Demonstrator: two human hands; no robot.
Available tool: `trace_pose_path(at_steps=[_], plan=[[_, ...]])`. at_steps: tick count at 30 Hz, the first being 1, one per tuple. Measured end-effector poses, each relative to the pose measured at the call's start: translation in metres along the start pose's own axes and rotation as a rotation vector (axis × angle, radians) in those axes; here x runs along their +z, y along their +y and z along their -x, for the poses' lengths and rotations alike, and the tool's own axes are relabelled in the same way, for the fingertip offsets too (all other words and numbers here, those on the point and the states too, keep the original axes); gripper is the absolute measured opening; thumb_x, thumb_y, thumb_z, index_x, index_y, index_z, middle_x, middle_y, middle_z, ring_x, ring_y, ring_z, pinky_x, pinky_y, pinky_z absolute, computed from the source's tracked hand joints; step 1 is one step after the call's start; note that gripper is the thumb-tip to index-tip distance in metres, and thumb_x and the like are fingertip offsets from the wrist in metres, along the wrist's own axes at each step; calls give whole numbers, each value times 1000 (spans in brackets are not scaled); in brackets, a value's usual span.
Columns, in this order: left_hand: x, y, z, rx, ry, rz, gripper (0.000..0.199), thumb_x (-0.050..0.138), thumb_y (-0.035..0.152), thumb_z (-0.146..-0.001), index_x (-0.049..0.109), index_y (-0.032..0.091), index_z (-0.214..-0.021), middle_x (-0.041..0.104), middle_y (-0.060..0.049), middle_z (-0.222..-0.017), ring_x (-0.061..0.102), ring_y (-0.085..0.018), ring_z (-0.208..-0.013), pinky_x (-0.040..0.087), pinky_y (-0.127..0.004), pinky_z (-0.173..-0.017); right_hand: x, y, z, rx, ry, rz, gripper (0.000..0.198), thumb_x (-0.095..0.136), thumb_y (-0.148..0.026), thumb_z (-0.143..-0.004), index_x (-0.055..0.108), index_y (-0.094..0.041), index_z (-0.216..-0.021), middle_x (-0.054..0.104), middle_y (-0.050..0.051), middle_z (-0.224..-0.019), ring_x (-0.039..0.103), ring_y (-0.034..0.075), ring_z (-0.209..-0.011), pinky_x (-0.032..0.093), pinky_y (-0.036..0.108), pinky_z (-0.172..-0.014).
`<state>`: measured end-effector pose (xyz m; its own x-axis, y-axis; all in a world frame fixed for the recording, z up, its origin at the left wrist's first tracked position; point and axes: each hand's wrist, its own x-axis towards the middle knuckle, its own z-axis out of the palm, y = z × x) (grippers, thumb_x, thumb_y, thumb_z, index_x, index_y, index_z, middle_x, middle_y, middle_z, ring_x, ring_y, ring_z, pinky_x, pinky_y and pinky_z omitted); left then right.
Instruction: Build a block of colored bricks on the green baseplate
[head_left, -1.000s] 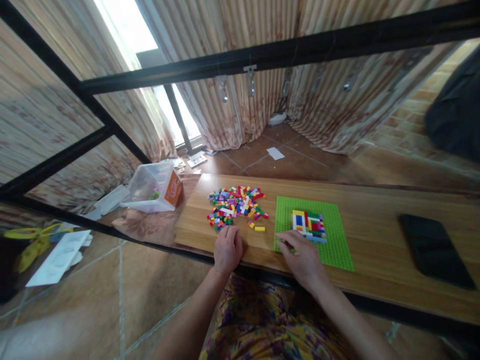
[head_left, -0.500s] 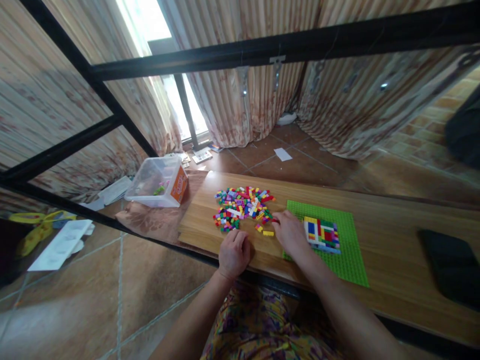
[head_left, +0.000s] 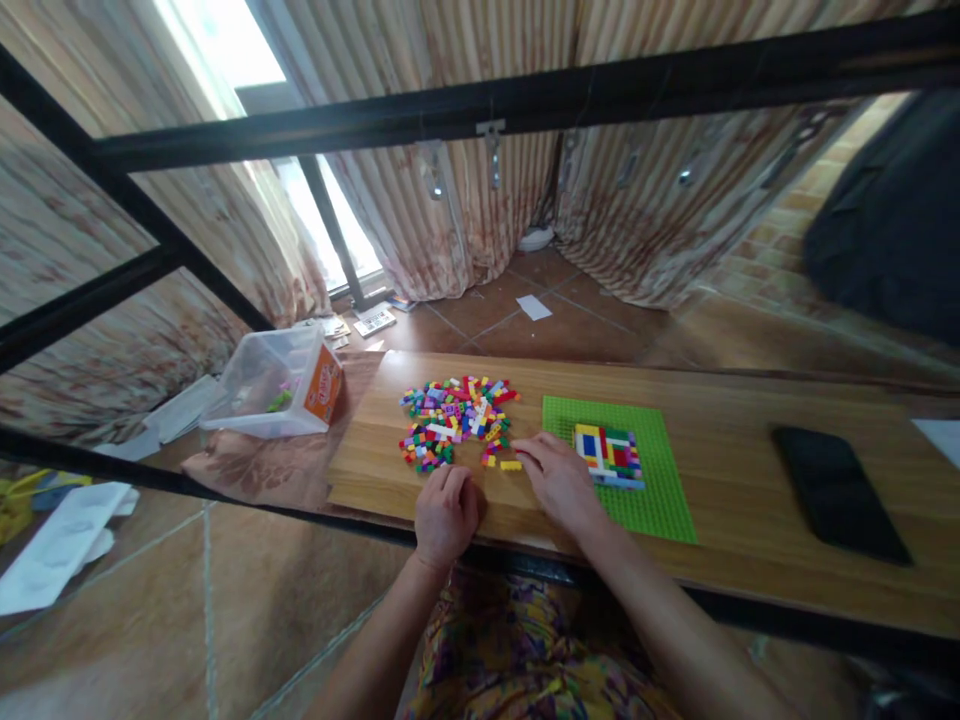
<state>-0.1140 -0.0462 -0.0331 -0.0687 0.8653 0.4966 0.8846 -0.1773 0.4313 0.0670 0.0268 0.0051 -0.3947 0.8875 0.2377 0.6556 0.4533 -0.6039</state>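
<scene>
My right hand (head_left: 561, 482) is closed in a pinch, with a small red brick (head_left: 519, 451) just showing at its fingertips. It hovers between the heap of loose toy bricks (head_left: 457, 415) and the green baseplate (head_left: 664, 480), its wrist over the plate's near left corner. On the baseplate sits a low rectangular build of multicoloured bricks (head_left: 609, 458). A yellow brick (head_left: 511, 465) lies just left of my right fingertips. My left hand (head_left: 448, 512) rests curled at the table's near edge, below the heap; its palm is hidden.
A clear plastic tub (head_left: 259, 375) with an orange label stands left of the wooden tabletop (head_left: 735, 450). A black phone-like slab (head_left: 838, 492) lies to the right. Dark metal bars (head_left: 315, 125) cross the view in front of curtains. Papers (head_left: 534, 307) lie on the tiled floor.
The view has swung to the right, so everything appears further left. My right hand stays beside the heap in a similar pinch. My left hand remains curled at the table edge.
</scene>
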Motion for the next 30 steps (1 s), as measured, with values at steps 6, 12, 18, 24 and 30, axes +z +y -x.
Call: trace_pose_path(at_steps=[6, 12, 18, 24, 30], plan=[[1, -2, -1, 21, 7, -19, 12, 51, 14, -92, 59, 20, -87, 64, -4, -82, 61, -19, -81, 48, -29, -74, -45, 23, 46, 102, 237, -84, 26, 51, -36, -95, 71, -23, -106, 73, 7, -103, 67, 21, -96, 52, 35, -86], [1, -3, -2, 38, 12, -36, 11, 51, 15, -93, 60, 21, -87, 65, -4, -81, 61, -19, -79, 48, -29, -73, -82, 69, 76, 246, 337, 17, 28, 53, -42, -92, 72, -23, -100, 74, 8, -99, 68, 21, -87, 54, 36, -79], [0, 0, -4, 43, 24, -51, 14, 50, 17, -94, 59, 20, -85, 65, -4, -80, 61, -19, -77, 47, -29, -72, -82, 81, 71, 181, 267, 56, 26, 50, -36, -94, 73, -23, -97, 73, 7, -99, 67, 21, -92, 53, 36, -84], [-1, 1, -5, 34, 13, -47, 13, 49, 18, -94, 59, 21, -85, 64, -4, -79, 61, -19, -77, 47, -30, -71, -76, 81, 68, 160, 233, 82, 27, 49, -34, -94, 74, -23, -96, 72, 7, -97, 67, 21, -90, 53, 35, -83], [-1, 1, -5, 18, 4, -48, 14, 49, 19, -94, 59, 21, -85, 64, -4, -79, 62, -20, -78, 48, -30, -72, -76, 82, 68, 166, 215, 80, 26, 49, -33, -93, 73, -23, -92, 72, 6, -95, 66, 21, -88, 52, 35, -81]])
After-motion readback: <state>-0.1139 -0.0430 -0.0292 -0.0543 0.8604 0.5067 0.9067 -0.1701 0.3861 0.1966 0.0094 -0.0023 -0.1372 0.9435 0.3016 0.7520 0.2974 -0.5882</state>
